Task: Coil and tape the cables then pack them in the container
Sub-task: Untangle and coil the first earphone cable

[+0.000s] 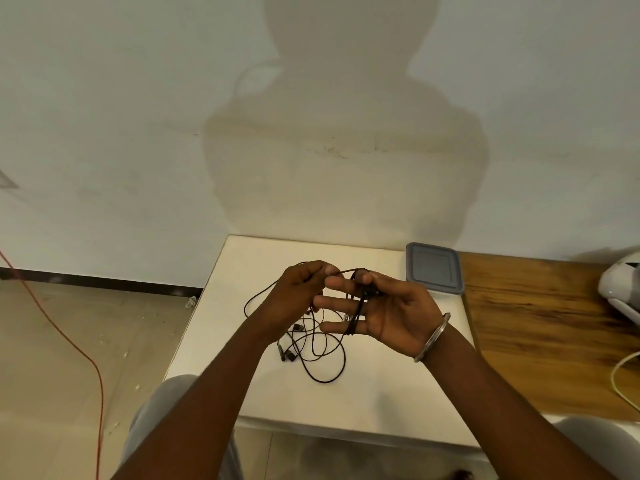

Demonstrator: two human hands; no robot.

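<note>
Two hands work above one white table (pixel 381 403). The left hand (pixel 298 292) pinches a black cable (pixel 325 368) in curled fingers. The right hand (pixel 388 313), fingers spread, carries loops of it under the thumb. The rest lies tangled on the table; the number of cables cannot be told. One lidded container (pixel 433 268) stands at the far right.

2 hands: left hand (pixel 294 296), right hand (pixel 388 313). 1 bangle (pixel 433 337). 1 white table (pixel 346 403). Black cables (pixel 325 358) on it: tangled, count n/a. 1 lidded box (pixel 434 268), table's far-right corner. 1 wood top (pixel 536 323) right of table. 1 orange cord (pixel 69 341) on floor, left of table. 1 white cord (pixel 620 379), far right of table.
</note>
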